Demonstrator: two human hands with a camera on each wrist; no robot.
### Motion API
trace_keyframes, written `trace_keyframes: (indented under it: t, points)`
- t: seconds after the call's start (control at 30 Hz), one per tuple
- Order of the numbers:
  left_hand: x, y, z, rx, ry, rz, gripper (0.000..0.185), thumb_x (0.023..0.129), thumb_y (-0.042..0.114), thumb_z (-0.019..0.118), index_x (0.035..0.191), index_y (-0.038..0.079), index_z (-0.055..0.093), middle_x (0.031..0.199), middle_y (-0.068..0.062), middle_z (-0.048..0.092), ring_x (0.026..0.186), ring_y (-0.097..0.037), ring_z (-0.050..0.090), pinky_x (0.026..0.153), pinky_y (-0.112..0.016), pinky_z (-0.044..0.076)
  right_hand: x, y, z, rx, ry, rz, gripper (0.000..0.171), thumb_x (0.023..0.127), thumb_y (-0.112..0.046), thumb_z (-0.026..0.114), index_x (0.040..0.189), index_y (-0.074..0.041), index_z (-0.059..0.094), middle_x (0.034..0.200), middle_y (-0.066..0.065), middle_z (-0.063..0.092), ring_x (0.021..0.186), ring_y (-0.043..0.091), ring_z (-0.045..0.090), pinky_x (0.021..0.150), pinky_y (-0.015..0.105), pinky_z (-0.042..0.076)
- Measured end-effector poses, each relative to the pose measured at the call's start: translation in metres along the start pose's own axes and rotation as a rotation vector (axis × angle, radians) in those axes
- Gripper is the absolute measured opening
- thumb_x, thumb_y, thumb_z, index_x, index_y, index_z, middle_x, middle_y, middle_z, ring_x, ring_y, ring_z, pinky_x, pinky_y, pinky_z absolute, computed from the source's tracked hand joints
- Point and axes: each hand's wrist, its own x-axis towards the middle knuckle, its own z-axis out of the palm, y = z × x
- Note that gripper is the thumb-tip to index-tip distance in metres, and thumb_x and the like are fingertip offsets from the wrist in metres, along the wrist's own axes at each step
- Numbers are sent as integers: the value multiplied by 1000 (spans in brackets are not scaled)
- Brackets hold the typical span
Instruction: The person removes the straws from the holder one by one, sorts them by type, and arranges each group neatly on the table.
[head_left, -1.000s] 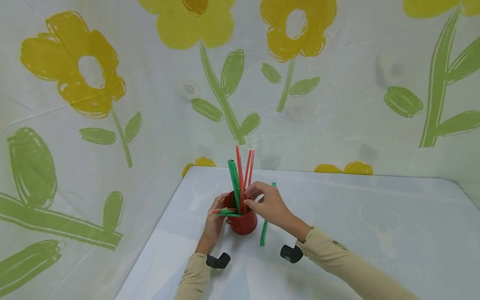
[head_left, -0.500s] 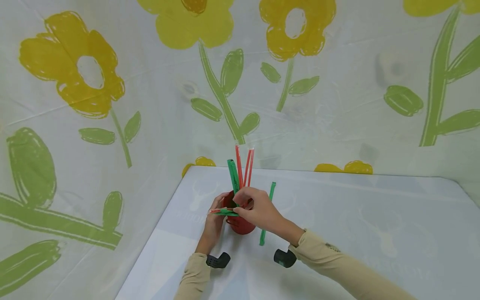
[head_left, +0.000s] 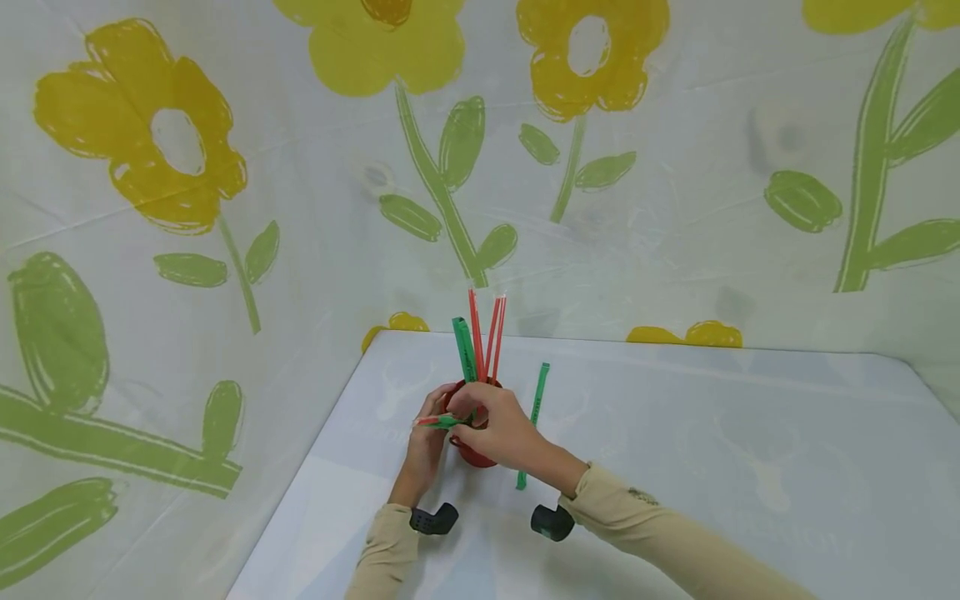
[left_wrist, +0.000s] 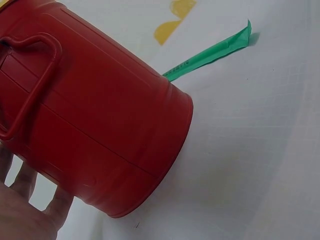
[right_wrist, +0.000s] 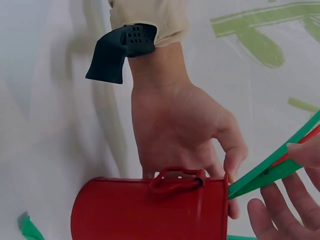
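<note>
The left hand [head_left: 426, 446] wraps the side of the red cup [head_left: 472, 450], thumb at the rim, pinning a few green and red strips [head_left: 438, 422] there. The right hand [head_left: 495, 429] pinches those same strips over the cup's mouth (fingers curled). More strips [head_left: 477, 346] stand upright inside. One green strip [head_left: 532, 421] lies just beside the cup on the table [head_left: 712, 467].

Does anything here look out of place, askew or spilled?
One green strip lies flat on the white table just right of the red cup, while the other red and green strips stand upright in it. A few more lie sideways across the cup's rim, held between both hands. Nothing looks damaged.
</note>
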Motion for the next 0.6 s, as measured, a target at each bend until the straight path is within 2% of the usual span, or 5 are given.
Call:
trace_keyframes:
  t: [0.23, 0.37, 0.6]
  points:
    - [-2, 3, 1, 16, -37, 47, 43, 100, 17, 28, 141, 5, 34, 140, -8, 45, 131, -25, 35, 108, -53, 14, 0, 4, 6, -18, 8, -15, 20, 78, -1, 70, 95, -8, 64, 87, -5, 62, 80, 11, 57, 70, 35, 53]
    - [-4, 7, 1, 36, -49, 60, 43, 100, 17, 27, 141, 4, 33, 140, -8, 45, 128, -23, 38, 106, -49, 19, 0, 7, 9, -32, -5, -34, 22, 79, -1, 70, 100, -6, 64, 90, -4, 61, 83, 11, 57, 70, 30, 53]
    - [-3, 5, 2, 59, -49, 38, 43, 101, 18, 24, 141, 6, 34, 138, -5, 45, 127, -21, 38, 105, -46, 24, -2, 7, 9, -36, -12, -114, 28, 79, 2, 69, 106, -3, 64, 99, 5, 62, 87, 13, 58, 76, 28, 51]
